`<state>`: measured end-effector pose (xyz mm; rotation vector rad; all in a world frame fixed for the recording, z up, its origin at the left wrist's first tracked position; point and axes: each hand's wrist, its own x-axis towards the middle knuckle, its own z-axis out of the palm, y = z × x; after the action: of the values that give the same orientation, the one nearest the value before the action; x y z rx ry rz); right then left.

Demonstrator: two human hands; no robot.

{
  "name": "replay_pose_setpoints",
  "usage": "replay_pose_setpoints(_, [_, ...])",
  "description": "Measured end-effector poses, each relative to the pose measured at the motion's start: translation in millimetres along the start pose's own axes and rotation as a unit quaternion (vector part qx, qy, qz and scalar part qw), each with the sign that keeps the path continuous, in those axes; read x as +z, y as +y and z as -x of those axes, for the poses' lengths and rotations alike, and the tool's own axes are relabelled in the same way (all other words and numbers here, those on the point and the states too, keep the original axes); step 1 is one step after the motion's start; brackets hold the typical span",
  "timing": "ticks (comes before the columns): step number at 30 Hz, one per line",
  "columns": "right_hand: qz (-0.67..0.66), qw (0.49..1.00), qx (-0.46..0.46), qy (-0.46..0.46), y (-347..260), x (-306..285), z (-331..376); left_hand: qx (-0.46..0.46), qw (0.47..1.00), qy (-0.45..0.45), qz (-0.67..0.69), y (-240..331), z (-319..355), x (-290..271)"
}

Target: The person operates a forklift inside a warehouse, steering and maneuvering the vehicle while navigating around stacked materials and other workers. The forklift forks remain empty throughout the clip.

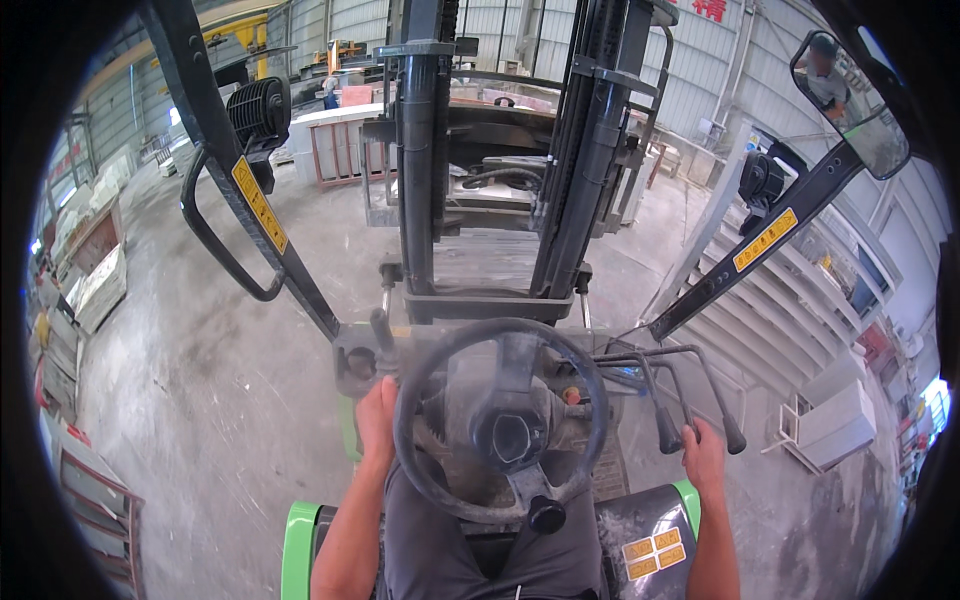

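Note:
I sit behind a black steering wheel (410, 470) with a dusty hub and a spinner knob (546, 514) on its lower rim. My left hand (376, 418) is closed at the wheel's left rim, its fingers partly hidden. Just ahead of it a short black lever (382, 332) stands up. To the wheel's right, several bent black control levers (725, 400) reach back toward me. My right hand (704, 456) is closed round the end of a middle one, between two dark knobs. Ahead rises the forklift's mast (418, 180), with the carriage (500, 208) between its uprights.
White slabs or panels in a red frame (345, 145) stand beyond the mast on the left. A rack of long pale panels (770, 290) is at the right, near a white box-like block (835, 425). Framed slabs (100, 280) line the left. A mirror (855, 100) hangs upper right.

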<state>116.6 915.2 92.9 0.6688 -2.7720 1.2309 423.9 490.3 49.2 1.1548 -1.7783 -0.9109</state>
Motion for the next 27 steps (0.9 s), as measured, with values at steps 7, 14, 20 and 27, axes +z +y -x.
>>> replay_pose_setpoints(7, [-0.012,0.999,0.031,0.023,43,25,36,0.011,1.000,0.008,0.024,13,2,-2])
replay_pose_setpoints(14, [-0.038,0.999,0.008,0.038,56,37,42,0.026,0.999,0.018,0.016,4,-1,-1])
replay_pose_setpoints(20, [-0.041,0.997,-0.021,0.053,65,26,28,0.022,0.999,0.007,0.024,23,-2,1])
replay_pose_setpoints(27, [-0.036,0.998,-0.020,0.056,53,66,-13,-0.035,0.998,0.000,0.053,-10,-37,31])
